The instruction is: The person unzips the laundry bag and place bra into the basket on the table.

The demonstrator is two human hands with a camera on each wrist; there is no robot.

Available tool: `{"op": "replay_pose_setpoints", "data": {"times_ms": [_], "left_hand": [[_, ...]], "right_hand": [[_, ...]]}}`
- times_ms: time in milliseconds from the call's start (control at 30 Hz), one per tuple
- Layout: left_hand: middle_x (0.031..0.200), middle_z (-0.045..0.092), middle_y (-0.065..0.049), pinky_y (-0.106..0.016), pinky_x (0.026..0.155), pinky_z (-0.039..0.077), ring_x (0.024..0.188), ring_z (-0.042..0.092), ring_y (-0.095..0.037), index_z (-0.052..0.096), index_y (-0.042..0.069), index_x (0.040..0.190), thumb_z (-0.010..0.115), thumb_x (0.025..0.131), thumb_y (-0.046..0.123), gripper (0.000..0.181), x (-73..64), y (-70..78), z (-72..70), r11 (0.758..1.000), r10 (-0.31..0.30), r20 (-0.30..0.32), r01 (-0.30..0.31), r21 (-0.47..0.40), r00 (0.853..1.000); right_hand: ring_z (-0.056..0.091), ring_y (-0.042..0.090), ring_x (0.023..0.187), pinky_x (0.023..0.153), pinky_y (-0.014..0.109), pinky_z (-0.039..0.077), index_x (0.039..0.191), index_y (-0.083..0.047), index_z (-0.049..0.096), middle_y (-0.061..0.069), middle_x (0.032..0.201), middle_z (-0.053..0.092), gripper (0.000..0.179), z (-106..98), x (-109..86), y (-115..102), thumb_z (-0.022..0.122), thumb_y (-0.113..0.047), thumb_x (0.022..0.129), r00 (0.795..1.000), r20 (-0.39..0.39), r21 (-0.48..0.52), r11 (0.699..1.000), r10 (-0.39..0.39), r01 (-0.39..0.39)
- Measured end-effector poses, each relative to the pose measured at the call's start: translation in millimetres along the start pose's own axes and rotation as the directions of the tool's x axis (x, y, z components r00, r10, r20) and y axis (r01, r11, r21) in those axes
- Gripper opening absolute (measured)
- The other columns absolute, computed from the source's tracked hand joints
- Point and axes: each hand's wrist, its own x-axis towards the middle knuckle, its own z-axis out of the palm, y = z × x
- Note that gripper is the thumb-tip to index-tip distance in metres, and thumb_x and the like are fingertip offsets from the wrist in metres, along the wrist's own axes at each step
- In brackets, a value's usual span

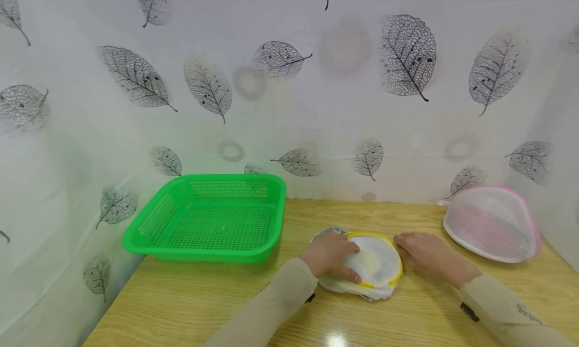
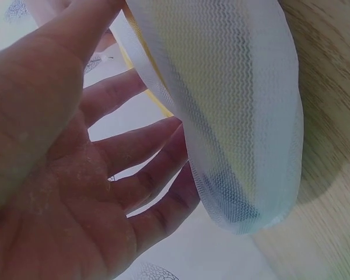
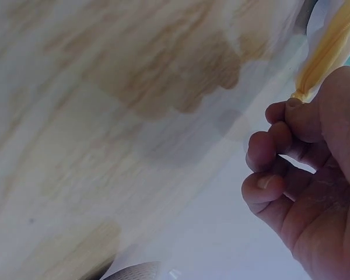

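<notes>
Nearest, at six o'clock, the white mesh laundry bag (image 1: 368, 266) with its yellow zipper lies on the wooden table (image 1: 203, 307). The left hand (image 1: 329, 255) steadies it, fingers spread. The right hand (image 1: 427, 256) pinches the zipper end at its three o'clock edge. Farther, a green basket (image 1: 210, 219) at ten o'clock, a pink mesh bag (image 1: 493, 224) at two.

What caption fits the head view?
Left hand rests on a yellow-trimmed white mesh bag while right hand touches its edge, green basket nearby.

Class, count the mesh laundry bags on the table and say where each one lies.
2. The yellow-trimmed bag lies between both hands at the table's front; the pink-trimmed bag sits at the far right.
</notes>
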Motion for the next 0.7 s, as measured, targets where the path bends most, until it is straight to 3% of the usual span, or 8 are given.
{"op": "replay_pose_setpoints", "data": {"times_ms": [367,700], "left_hand": [[0.136,0.066,0.013,-0.025,0.111,0.042,0.124,0.06,-0.009,0.06,0.034,0.141,0.067,0.085,0.071,0.067,-2.4,1.6,-2.8,1.0,-0.003,0.008,0.003,0.007,1.0],[0.137,0.065,0.012,-0.026,0.113,0.041,0.126,0.06,-0.01,0.06,0.033,0.142,0.067,0.086,0.07,0.068,-2.4,1.3,-2.9,1.0,-0.001,0.01,0.001,-0.01,1.0]], "right_hand": [[0.066,0.02,0.067,0.06,0.038,0.055,0.092,-0.011,0.067,0.001,0.083,0.07,0.012,1.3,-4.5,0.7,0.073,-0.004,0.086,1.0,0.021,0.01,1.0,0.008,-0.008],[0.061,0.016,0.063,0.057,0.035,0.052,0.087,-0.013,0.064,-0.003,0.077,0.065,0.016,0.8,-7.4,-0.4,0.073,-0.001,0.082,1.0,0.011,0.024,1.0,0.006,-0.006]]}}
